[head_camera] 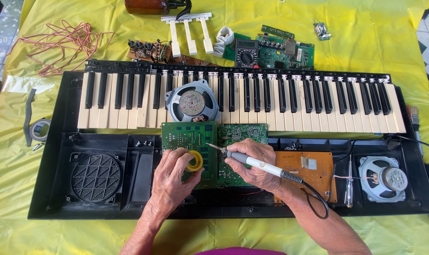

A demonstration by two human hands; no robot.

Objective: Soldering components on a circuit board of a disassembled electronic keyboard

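Observation:
My right hand [255, 163] grips a grey and white soldering iron [252, 161], its tip resting on the right green circuit board [240, 137]. My left hand [173, 172] holds a small yellow spool of solder [194, 161] over the left green circuit board [188, 137]. Both boards lie in the open black keyboard case [58, 141], just below the row of keys [243, 101]. The iron's black cord [318, 198] loops back toward my right wrist.
A loose speaker [192, 100] lies on the keys; another speaker [382, 178] sits in the case at right, beside a screwdriver [349, 182] and an orange board [309, 172]. A multimeter [246, 53], loose white keys [191, 33], boards and red wire [65, 42] lie on the yellow cloth behind.

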